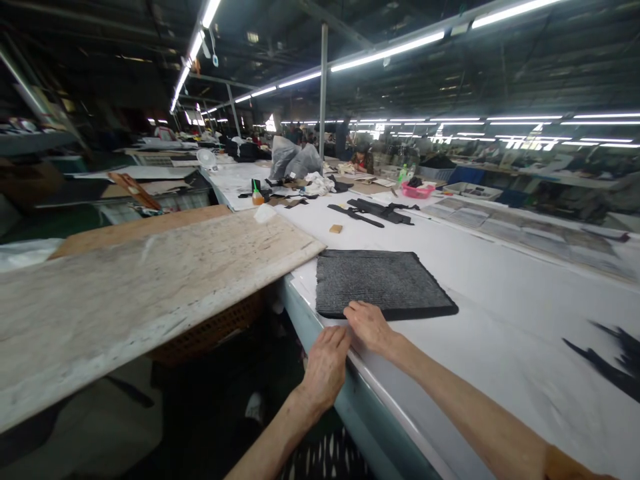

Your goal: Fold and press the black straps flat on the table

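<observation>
A dark grey, ribbed fabric stack (377, 280) with a black near edge lies flat on the white-topped table (500, 280), close to its left side. My right hand (369, 325) is at the stack's near edge, its fingers bent and closed on the fabric there. Just to the left and nearer to me, my left hand (327, 367) is at the table's rim with its fingers curled together. Whatever those left fingers may hold is hidden. The two hands are close to each other.
A worn pale board (150, 273) juts in from the left, above an orange-brown crate (210, 330). Beyond the stack are a small tan block (335, 229), black fabric strips (377, 211), a pink basket (418, 191) and an orange bottle (257, 197). More black pieces (613, 360) lie right.
</observation>
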`<state>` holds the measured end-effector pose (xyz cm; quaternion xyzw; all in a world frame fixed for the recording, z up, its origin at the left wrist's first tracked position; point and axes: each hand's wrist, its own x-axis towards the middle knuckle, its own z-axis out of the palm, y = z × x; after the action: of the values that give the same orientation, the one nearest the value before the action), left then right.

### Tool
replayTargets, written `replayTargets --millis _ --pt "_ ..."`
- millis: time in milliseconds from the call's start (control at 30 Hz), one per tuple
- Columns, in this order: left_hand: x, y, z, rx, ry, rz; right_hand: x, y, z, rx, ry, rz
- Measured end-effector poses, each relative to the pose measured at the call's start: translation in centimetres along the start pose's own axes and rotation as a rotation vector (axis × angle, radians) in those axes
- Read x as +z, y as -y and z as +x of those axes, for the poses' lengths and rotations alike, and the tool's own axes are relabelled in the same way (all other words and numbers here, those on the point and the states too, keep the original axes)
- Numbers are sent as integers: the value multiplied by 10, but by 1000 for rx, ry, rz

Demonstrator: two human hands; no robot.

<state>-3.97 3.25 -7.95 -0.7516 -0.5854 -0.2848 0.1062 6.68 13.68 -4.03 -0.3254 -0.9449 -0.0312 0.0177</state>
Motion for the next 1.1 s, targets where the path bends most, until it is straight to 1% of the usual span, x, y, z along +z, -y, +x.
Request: replayTargets --millis 100,167,300,400,533,667,767,800,867,933,1000,1100 --pt "6 2 9 7 72 76 -5 -4 5 44 20 47" --pt "7 3 15 -12 132 108 -5 -5 8 59 26 81" --pt "5 0 23 -102 203 172 -3 -5 11 110 17 169" --pt "4 -3 24 -170 244 221 -1 -3 11 179 -24 277" --pt "5 -6 24 -220 306 284 3 -9 12 323 -122 507" --pt "5 -6 24 -193 332 323 9 -30 13 468 -197 846" --pt "3 -5 25 -188 360 359 11 -53 8 565 -255 1126" --pt "2 -5 26 -183 371 376 10 -62 4 603 -297 1205" --pt "1 -4 27 -161 384 418 7 -87 -8 691 -421 1325" --pt "2 -2 27 -128 375 464 0 -119 -26 790 -575 1391" --pt "3 0 28 -90 339 504 -10 -157 -51 886 -731 1404" --pt "7 4 28 -16 258 555 -31 -216 -99 1014 -967 1320"
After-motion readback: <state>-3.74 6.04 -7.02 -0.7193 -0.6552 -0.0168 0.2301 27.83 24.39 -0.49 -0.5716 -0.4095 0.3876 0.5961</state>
